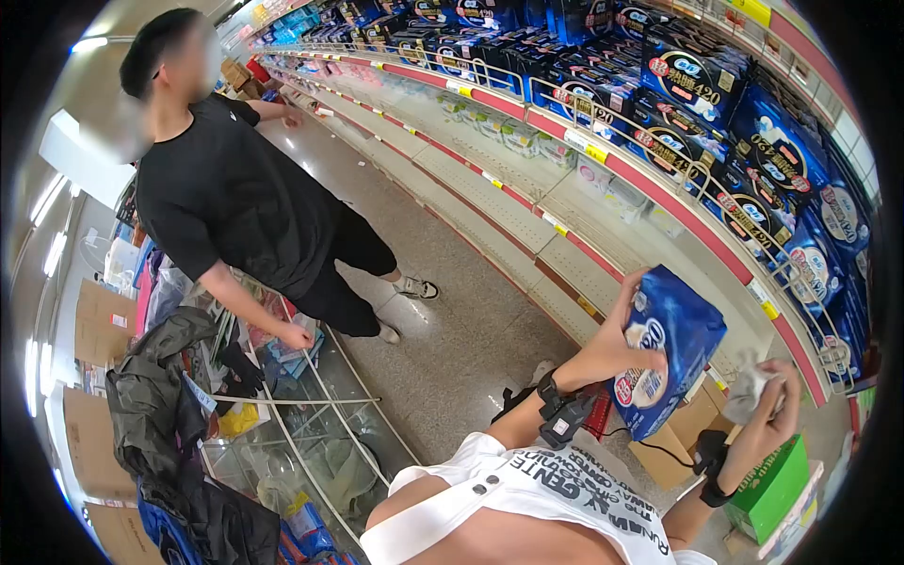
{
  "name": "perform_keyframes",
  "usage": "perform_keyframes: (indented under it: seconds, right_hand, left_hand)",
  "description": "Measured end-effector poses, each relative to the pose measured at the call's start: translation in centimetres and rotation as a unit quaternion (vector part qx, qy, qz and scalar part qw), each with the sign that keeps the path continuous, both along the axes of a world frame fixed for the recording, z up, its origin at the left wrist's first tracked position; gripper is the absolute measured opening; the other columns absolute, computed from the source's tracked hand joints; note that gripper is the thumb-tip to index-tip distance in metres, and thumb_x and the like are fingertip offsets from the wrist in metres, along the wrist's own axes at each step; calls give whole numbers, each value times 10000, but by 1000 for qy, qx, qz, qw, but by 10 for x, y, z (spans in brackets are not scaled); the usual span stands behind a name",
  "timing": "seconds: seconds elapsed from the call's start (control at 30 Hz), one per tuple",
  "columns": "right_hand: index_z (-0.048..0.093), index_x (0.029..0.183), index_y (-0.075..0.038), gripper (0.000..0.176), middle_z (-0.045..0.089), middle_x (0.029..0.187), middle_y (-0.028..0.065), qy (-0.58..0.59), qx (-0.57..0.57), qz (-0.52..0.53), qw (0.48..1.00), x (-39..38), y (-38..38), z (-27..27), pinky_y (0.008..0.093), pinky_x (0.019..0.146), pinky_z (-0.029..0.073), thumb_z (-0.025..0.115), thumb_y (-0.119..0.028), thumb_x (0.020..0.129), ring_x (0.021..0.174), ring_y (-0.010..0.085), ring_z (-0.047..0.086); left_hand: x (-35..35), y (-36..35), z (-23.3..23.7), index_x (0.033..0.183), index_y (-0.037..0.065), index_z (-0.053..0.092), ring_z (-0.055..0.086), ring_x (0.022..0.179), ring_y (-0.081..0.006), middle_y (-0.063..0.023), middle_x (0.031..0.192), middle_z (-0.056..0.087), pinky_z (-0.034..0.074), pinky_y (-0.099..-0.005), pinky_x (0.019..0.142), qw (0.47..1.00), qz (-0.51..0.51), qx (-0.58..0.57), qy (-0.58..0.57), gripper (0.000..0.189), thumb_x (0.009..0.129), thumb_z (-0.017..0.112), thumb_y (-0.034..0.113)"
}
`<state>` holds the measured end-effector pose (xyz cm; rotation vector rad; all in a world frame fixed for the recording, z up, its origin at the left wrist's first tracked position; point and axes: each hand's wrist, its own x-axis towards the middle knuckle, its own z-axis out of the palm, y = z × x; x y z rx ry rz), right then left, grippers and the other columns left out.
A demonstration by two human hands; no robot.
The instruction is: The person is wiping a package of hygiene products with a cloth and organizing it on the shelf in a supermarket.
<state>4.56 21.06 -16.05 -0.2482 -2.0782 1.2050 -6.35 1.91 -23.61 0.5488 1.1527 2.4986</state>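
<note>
My left hand (617, 348) is closed around a blue pack of sanitary pads (686, 330), the thumb across its printed front. The pack is tilted and held off the shelf, in front of the lower shelving. To its right, my right hand (780, 410) is closed on a crumpled grey cloth (746, 391), apart from the pack. Similar dark blue packs (692, 80) stand and lie in rows on the upper shelf, behind a low wire rail (697, 179).
A person in black (245, 188) stands in the aisle at left, one hand on a wire cart (320, 400) piled with bags and dark clothing. Shelves with red edging (640, 179) run along the right. A green box (770, 490) and cardboard boxes (659, 457) sit low near my arms.
</note>
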Motion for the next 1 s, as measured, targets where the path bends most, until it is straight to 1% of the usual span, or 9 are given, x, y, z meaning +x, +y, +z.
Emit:
perform_keyframes:
  seconds: [0.07,0.17,0.23,0.3,0.37,0.57,0.83,0.97,1.0]
  right_hand:
    - [554,996,36,138,579,961,124,26,14,-2,1000,-11,4,7,272,798,404,459,-42,933,894,179,543]
    - [552,1017,36,145,578,1010,133,19,12,1,1000,-21,2,28,282,826,411,464,-30,923,937,194,552]
    - [559,1034,31,159,584,1018,149,7,115,132,985,-31,-3,41,306,848,416,495,-42,909,952,219,560]
    - [584,1015,29,171,601,1021,163,4,94,186,978,-40,-15,49,333,854,427,531,-79,894,956,250,569]
    - [610,975,33,196,617,1023,165,-28,127,272,954,-49,-25,55,340,843,436,557,-133,884,950,266,574]
    - [641,980,42,284,632,1063,174,-60,124,340,930,-68,-32,54,348,836,455,608,-206,847,970,286,578]
    - [679,934,12,257,663,1026,148,-80,94,371,921,-85,-43,50,320,817,469,615,80,694,932,266,608]
    - [694,892,16,221,679,979,144,-60,85,384,917,-92,-46,46,323,796,484,608,79,698,893,272,626]
    - [699,878,12,214,685,954,140,-58,84,390,915,-93,-47,47,323,781,491,605,81,698,871,270,635]
  left_hand:
    - [-4,1,-2,1407,35,174,314,1267,-182,-74,1338,317,235,-304,1067,995,-13,-73,74,1199,503,926,269]
    - [-3,2,1,1401,36,182,339,1244,-178,-73,1321,321,259,-303,1053,987,-66,-84,116,1207,484,932,270]
    - [-3,1,9,1400,31,200,356,1227,-166,-72,1297,349,278,-296,1041,988,-86,-72,104,1214,465,937,268]
    - [-5,-1,13,1401,25,216,363,1225,-157,-76,1297,365,284,-292,1039,981,-141,-73,109,1206,462,937,257]
    - [-9,-2,16,1396,19,235,383,1214,-151,-77,1280,402,304,-290,1031,980,-135,-73,125,1184,459,934,204]
    - [-17,-10,20,1384,34,265,419,1186,-154,-80,1259,441,352,-291,1003,980,-161,-80,88,1135,459,915,133]
    - [-28,-27,18,1371,41,279,423,1183,-169,-82,1263,430,357,-298,998,968,-109,-151,168,1130,462,930,205]
    - [-33,-32,18,1354,54,267,445,1176,-200,-98,1263,419,375,-324,989,960,-43,-140,238,1126,463,934,221]
    - [-32,-34,21,1350,62,243,462,1164,-212,-109,1260,414,390,-336,979,969,-58,-123,204,1143,455,938,214]
